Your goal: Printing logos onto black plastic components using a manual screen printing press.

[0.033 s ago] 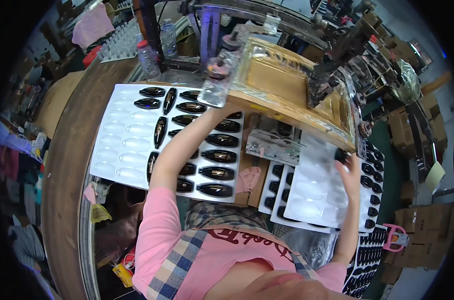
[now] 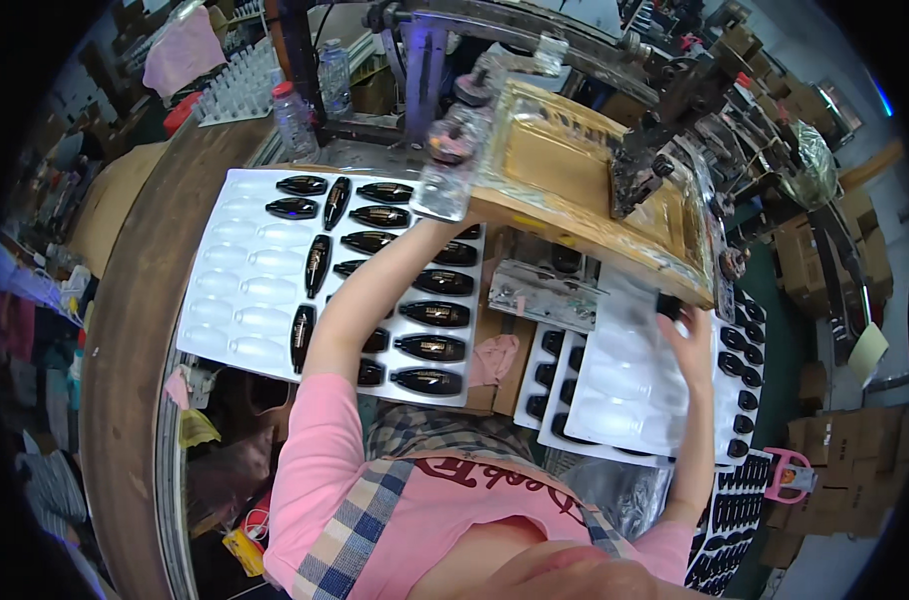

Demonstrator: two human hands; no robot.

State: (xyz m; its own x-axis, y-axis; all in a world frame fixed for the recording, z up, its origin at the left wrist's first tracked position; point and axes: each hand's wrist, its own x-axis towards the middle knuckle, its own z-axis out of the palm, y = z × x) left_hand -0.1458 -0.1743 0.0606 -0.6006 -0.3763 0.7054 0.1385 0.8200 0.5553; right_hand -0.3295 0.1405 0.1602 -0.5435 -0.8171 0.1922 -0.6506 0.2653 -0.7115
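Note:
My left arm reaches up to a wooden screen-printing frame, and my left hand goes in under its near left edge, so the fingers are hidden. Below that arm lies a white moulded tray partly filled with glossy black spindle-shaped pieces bearing gold print. On the right, the bent fingers of my right hand are closed on a small dark piece, part of it covered by the frame. The hand hovers over a white moulded tray with bare hollows. A metal fixture sits beneath the frame, a black piece at its back.
More trays of black pieces are stacked at the right. A pink cloth lies between the trays. Metal machine parts flank the frame. A red-capped bottle stands at the back left; cardboard boxes are piled at far right.
My right hand has shifted slightly left with the dark piece. The near left end of the frame appears slightly further right; my left hand stays under it.

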